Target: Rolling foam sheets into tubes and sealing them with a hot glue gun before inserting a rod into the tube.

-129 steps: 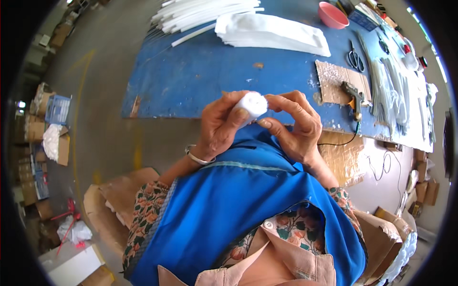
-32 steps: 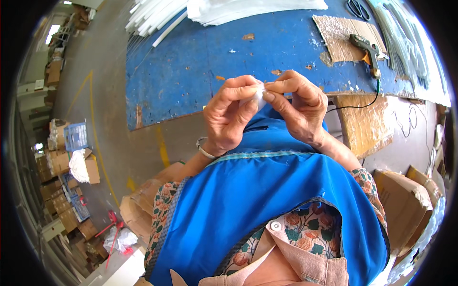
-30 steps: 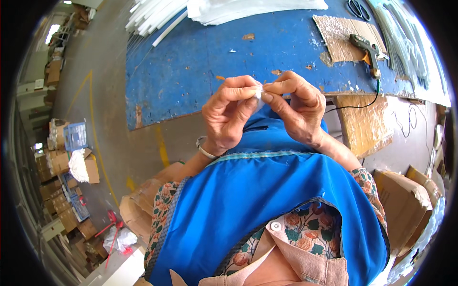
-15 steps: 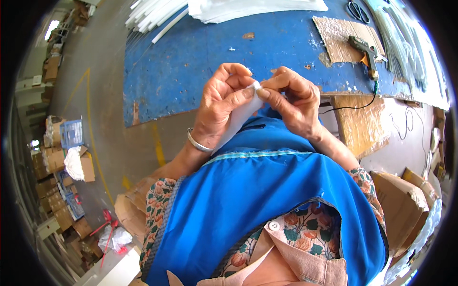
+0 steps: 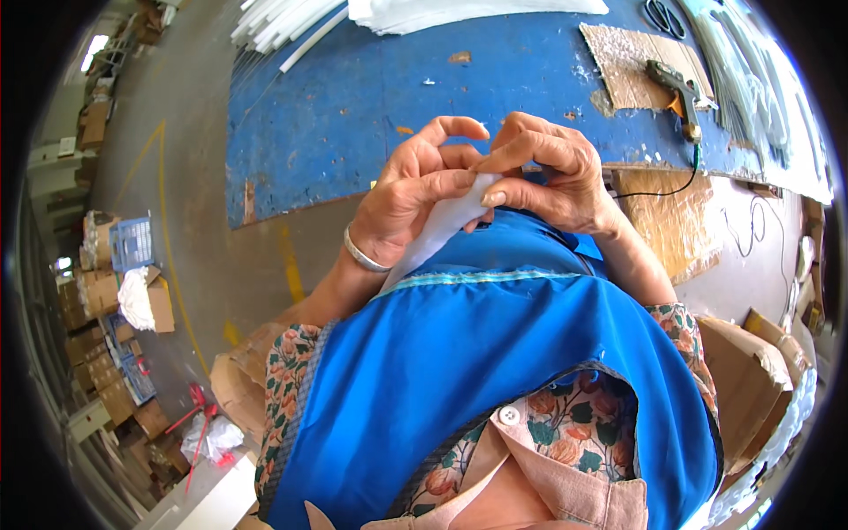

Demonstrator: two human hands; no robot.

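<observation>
Both my hands meet over the near edge of a blue worktable (image 5: 353,97). My left hand (image 5: 415,194), with a metal bangle on the wrist, holds a thin white foam sheet (image 5: 442,225) that hangs down toward my blue apron. My right hand (image 5: 552,172) pinches the sheet's upper end between thumb and fingers. The top of the sheet is hidden inside my fingers.
A glue gun (image 5: 676,88) with a black cord lies on a cardboard pad (image 5: 632,49) at the table's right. White foam strips (image 5: 283,22) and sheets (image 5: 459,11) are stacked at the far edge. Cardboard boxes (image 5: 751,380) stand at my right, and more boxes (image 5: 106,300) on the floor at left.
The small white wad I held at the fingertips has opened out into a longer sheet hanging below my hands. My hands stayed at the table edge.
</observation>
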